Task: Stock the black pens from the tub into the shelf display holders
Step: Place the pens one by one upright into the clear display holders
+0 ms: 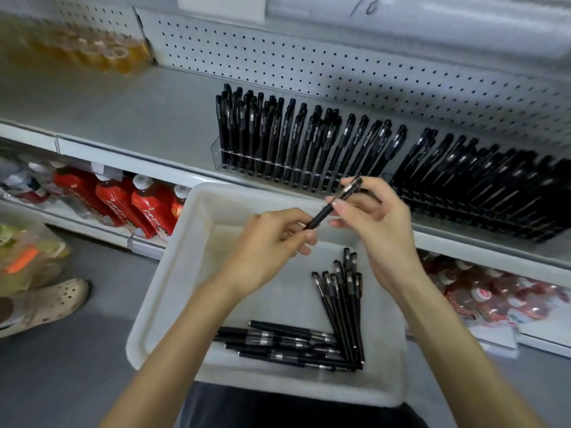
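Both hands pinch one black pen (335,202) above the tub (173,273): left hand (272,239) at its lower end, right hand (374,211) near its cap.

red bottles (123,202): lower shelf (145,246), left end | amber rolls (102,52), blurred: top shelf (139,118), back-left corner | clog (46,304): floor (77,366), left | wrapped bottles (494,298): lower shelf, right end

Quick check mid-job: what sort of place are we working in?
Most likely a shop aisle: a pegboard-backed shelf, clear display holders packed with black pens, and red-labelled bottles lined up on the level below.
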`<state>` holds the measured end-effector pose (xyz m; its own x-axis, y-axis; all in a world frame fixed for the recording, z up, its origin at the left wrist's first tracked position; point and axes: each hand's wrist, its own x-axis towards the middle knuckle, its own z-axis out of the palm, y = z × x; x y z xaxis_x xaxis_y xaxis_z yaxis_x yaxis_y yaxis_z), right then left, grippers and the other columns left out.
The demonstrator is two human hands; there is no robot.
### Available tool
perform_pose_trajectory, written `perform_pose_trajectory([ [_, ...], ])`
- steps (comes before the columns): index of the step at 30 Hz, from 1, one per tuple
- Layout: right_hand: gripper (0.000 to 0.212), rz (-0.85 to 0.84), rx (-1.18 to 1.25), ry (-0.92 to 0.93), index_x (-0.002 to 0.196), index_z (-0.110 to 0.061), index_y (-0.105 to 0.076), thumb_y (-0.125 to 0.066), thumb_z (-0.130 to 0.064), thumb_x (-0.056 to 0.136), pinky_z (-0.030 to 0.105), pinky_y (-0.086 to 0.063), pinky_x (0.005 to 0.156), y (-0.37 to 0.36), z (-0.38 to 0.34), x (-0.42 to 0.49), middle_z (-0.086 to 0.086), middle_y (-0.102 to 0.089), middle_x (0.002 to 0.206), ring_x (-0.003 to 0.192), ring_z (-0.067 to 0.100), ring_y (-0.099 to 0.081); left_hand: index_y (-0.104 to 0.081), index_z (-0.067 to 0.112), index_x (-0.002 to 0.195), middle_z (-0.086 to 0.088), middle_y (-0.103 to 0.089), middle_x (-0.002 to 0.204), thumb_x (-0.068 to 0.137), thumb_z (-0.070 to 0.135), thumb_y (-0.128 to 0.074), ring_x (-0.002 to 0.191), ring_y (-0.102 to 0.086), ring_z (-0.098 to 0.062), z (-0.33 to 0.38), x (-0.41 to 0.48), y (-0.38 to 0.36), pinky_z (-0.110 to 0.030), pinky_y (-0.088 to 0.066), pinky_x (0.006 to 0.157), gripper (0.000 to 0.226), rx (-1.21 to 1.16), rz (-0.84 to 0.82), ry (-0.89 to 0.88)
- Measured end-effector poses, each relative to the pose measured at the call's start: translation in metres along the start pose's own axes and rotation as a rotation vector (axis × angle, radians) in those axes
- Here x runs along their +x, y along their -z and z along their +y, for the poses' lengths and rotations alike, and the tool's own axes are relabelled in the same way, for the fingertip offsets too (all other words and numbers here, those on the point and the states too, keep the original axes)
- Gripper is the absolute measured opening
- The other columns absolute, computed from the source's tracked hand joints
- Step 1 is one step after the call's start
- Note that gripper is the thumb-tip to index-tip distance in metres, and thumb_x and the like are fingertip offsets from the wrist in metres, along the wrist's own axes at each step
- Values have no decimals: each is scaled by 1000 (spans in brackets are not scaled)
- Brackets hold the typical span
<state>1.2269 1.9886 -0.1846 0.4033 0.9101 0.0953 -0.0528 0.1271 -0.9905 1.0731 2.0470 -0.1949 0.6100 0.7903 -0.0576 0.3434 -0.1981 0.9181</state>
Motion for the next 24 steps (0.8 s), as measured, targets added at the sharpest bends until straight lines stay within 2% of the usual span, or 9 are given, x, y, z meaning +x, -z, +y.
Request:
perform_pose_trajectory([
  [2,36,37,-34,63,111,-19,-55,-66,-1,83,25,-55,68,0,-6,7,15,-67,86,84,19,-69,-68,21,97,6,-72,87,90,20,-62,79,-68,-3,2,7,-3,-30,-54,80,9,36,48,-35],
  [4,42,101,-100,152,113,-25,-49,-66,0,83,29,-57,71,4,-15,17,15,-65,85,82,20,-69,-66,26,106,13,-69,101,92,33,-57,91,-63,1,3,14,-1,-28,-50,84,18,239,119,-79],
  [6,44,188,-183,242,110,-29,-46,-67,-1,84,34,-59,74,11,-24,29,9,-64,87,79,15,-69,-59,29,122,14,-60,120,95,42,-47,109,-55,-3,3,20,3,-26,-45,89,32,492,180,-118],
  [9,43,300,-290,355,107,-34,-45,-68,-4,84,42,-57,78,19,-31,48,-4,-63,87,81,10,-66,-44,25,138,9,-45,140,98,44,-37,128,-41,-10,0,32,8,-23,-32,98,45,687,150,-191],
  [11,42,328,-388,413,109,-32,-45,-69,-8,84,33,-54,84,18,-28,58,-14,-62,89,88,3,-64,-35,22,145,6,-35,149,98,46,-31,135,-33,-11,-5,40,6,-23,-25,107,52,789,110,-220],
  [14,38,302,-518,491,114,-22,-46,-68,-11,85,10,-46,84,12,-21,68,-19,-56,91,88,-7,-59,-36,16,144,-1,-37,149,94,49,-27,136,-35,-15,-12,48,0,-25,-20,110,61,890,88,-257],
  [17,36,269,-626,539,119,-9,-51,-66,-10,87,1,-41,82,9,-12,73,-15,-55,93,89,-2,-57,-51,8,133,-10,-54,134,92,44,-38,122,-53,-23,-18,54,-5,-29,-27,102,56,952,105,-304],
  [19,37,261,-683,538,122,-5,-52,-65,-11,87,0,-40,82,7,-8,75,-6,-57,98,92,6,-59,-51,6,133,-11,-56,131,94,44,-38,121,-54,-24,-22,56,-8,-32,-29,102,56,957,112,-301],
  [24,40,229,-797,484,123,-7,-53,-66,-16,86,16,-45,80,7,-4,78,6,-65,102,91,11,-60,-51,7,132,-9,-58,129,94,47,-29,120,-55,-21,-28,61,-9,-36,-30,105,60,1024,106,-296],
])
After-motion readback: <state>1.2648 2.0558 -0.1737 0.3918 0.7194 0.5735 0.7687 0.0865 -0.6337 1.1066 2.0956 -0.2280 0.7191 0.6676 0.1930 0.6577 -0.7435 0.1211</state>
